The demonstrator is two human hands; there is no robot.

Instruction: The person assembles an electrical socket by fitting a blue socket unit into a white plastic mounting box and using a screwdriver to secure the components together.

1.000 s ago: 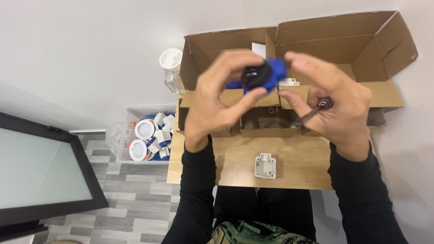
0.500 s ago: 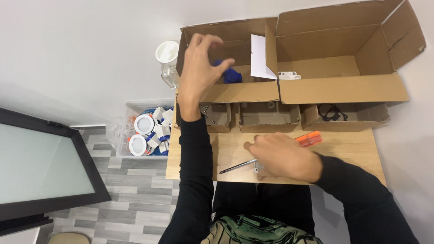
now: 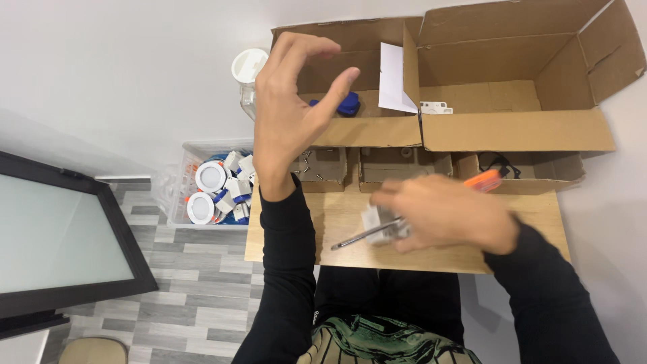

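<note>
Head view: we are holding our left hand raised above the left compartment of the big cardboard box, fingers spread and curled loosely, gripping nothing. The blue part is lying inside that compartment, just past our fingertips and not touched. A white sheet is leaning against the divider beside it, and a small white bracket is sitting in the right compartment.

We are closing our right hand, blurred, around a small white-grey fitting on the wooden tabletop; a screwdriver with an orange handle is running through the same grip, its metal shaft sticking out to the left.

Left of the table, on the floor, a clear bin is holding round white fittings. A dark-framed panel is lying further left.
</note>
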